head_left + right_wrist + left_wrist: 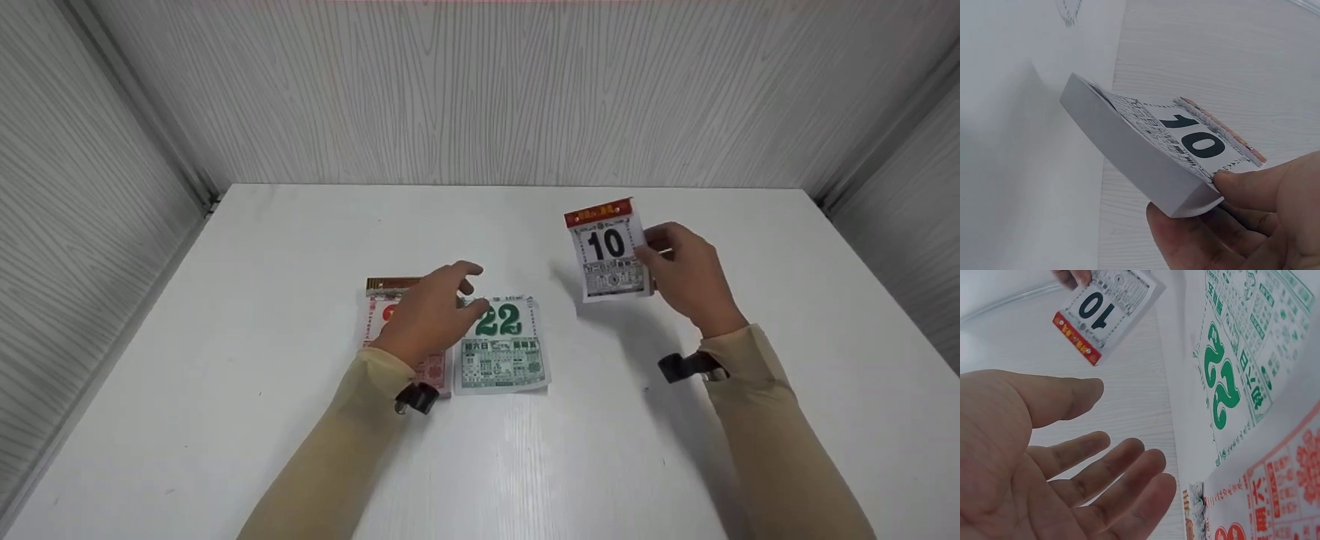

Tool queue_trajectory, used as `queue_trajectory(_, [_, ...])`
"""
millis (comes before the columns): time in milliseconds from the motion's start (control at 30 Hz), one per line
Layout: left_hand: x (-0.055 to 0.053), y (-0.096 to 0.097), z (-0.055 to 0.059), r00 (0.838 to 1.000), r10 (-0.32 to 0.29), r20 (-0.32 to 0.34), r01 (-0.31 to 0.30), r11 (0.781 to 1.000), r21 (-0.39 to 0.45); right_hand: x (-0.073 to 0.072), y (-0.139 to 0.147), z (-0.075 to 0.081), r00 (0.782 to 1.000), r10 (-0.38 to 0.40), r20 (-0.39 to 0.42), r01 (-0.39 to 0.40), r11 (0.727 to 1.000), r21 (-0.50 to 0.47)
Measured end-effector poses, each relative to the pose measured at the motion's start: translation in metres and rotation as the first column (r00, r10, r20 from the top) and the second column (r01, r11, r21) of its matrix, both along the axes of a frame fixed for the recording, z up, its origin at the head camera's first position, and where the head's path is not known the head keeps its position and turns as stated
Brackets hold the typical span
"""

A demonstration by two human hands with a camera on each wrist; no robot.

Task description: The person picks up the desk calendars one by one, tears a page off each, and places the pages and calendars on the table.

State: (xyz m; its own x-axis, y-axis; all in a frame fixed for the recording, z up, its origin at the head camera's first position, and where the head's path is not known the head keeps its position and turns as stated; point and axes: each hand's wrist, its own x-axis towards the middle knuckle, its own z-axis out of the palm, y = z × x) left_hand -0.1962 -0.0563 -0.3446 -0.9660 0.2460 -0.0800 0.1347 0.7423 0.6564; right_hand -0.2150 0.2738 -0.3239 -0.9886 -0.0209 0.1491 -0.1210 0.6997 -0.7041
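Note:
My right hand (691, 278) grips the right edge of a thick tear-off calendar (609, 251), thumb on its front and fingers behind. It carries a black 10 under a red top strip and is raised off the table. In the right wrist view the calendar (1129, 146) shows its thick stack of pages. My left hand (435, 311), fingers loosely bent and holding nothing, hovers above a calendar page with a green 22 (501, 349) and a red-printed calendar (373, 315), which it partly hides. In the left wrist view the palm (1061, 450) is bare.
The two calendars lie side by side on a white table (480, 465). Pale wood-grain panels (480, 90) stand behind the table and at both sides. A shadow falls on the table below the right hand.

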Motion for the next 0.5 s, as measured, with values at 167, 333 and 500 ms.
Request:
queue_trajectory(167, [0.001,0.0,-0.001,0.999,-0.006,-0.032,0.007,1.0,0.017,-0.002,-0.008,-0.003,0.999,-0.001,-0.047,-0.004,0.995,-0.097])
queue_trajectory(333, [0.003,0.001,-0.003,0.999,-0.007,-0.04,0.007,1.0,0.023,0.0,-0.013,-0.007,0.999,0.021,-0.028,-0.025,0.989,-0.145])
queue_trajectory(500, [0.004,0.002,-0.002,0.999,0.007,-0.04,-0.006,0.999,0.039,0.003,-0.016,-0.009,0.999,0.046,-0.015,-0.047,0.991,-0.125])
